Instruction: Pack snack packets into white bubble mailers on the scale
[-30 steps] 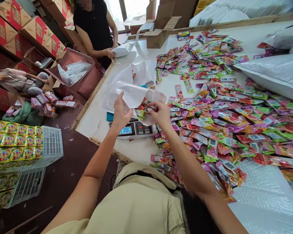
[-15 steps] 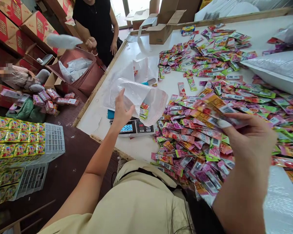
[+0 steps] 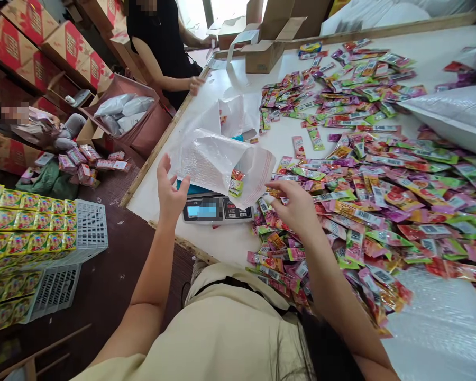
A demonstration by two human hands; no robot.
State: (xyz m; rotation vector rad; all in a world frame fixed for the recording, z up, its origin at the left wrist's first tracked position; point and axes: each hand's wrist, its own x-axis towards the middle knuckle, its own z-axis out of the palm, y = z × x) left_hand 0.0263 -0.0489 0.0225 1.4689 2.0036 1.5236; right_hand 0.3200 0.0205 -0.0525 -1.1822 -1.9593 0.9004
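A white padded mailer bag (image 3: 216, 159) lies on a small digital scale (image 3: 218, 209) at the table's near-left edge. Its mouth faces right, and a few colourful sachets (image 3: 236, 183) show inside. My left hand (image 3: 170, 188) hovers just left of the bag with its fingers spread, holding nothing. My right hand (image 3: 295, 205) hangs at the bag's mouth, fingers stretched toward it and empty. It is above the near edge of the big pile of sachets (image 3: 381, 180).
Sachets cover the white table (image 3: 158, 185) to the right. A cardboard box (image 3: 262, 53) stands at the far end and large white mailers (image 3: 452, 114) at the right. A co-worker in black (image 3: 158, 42) stands by a brown box of filled bags (image 3: 121, 108). Crates of yellow cartons (image 3: 31, 222) stand on the left.
My right hand came back from the pile, where it held sachets, to the bag's mouth and is now empty. My left hand let go of the bag. The co-worker's tossed bag landed in the brown box.
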